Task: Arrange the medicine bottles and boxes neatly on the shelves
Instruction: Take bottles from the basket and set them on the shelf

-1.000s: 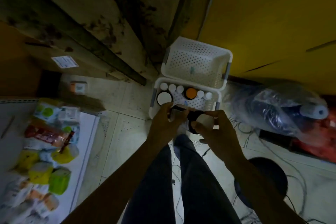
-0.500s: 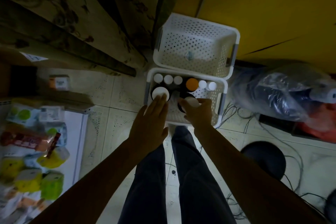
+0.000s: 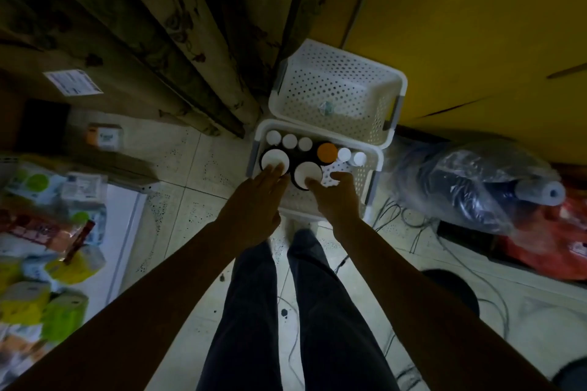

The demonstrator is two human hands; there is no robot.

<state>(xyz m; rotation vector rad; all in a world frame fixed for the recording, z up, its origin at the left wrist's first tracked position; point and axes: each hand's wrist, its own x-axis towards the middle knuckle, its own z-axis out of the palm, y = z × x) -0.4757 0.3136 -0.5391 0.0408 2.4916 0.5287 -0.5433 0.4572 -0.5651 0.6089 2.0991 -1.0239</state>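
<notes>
Nearest, left hand [image 3: 257,200] flat, fingers straight, tips resting on white lid of left jar [image 3: 273,158]. Right hand [image 3: 338,200] grips right jar [image 3: 306,170], thumb on lid. Both jars upright, axis vertical, lids up, in basket [image 3: 370,178]. Beyond fingertips: row of upright bottles [image 3: 289,140]. Farther: second basket [image 3: 336,86].

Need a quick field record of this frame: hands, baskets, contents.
left hand: fingers straight, tips on the left jar lid
right hand: fingertips at the right jar lid, grip unclear
near basket: two white-lidded jars, five small white caps, one orange cap
far basket: one small pale item inside
floor: pale tiles, both baskets stand on it
</notes>
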